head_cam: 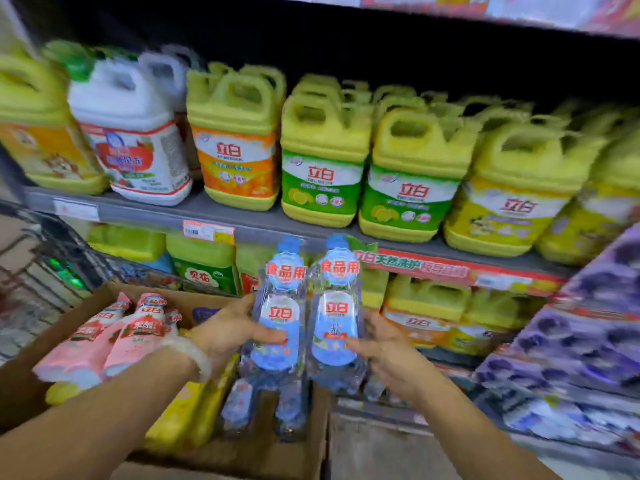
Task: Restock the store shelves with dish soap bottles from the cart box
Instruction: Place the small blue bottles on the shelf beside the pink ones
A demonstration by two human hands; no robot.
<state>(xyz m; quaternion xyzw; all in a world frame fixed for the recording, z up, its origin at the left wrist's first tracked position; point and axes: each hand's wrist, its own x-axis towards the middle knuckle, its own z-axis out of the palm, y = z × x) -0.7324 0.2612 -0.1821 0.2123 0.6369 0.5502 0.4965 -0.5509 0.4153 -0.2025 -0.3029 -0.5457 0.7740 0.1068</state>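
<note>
2 clear dish soap bottles (pixel 308 313) with blue caps and blue-and-white labels are standing upright side by side, touching, held above the cardboard box (pixel 20 382), in front of the lower shelf edge; motion blur is smearing their outlines and small print, and only the large red label characters are reading cleanly. The left hand (pixel 230 329) is gripping the left bottle, thumb curled across its label; the right hand (pixel 382 351) is gripping the right bottle, fingers wrapping its side, the far fingers hidden behind it. In the box, 2 pink bottles (pixel 104 337) are lying tilted, a 3rd partly hidden behind them; yellow bottles (pixel 187 417) and more clear ones (pixel 263 410) are lying below, count unclear under the forearm. On the upper shelf (pixel 242 220), 7 front-row jugs (pixel 322 161) are showing, the outer ones cut off.
</note>
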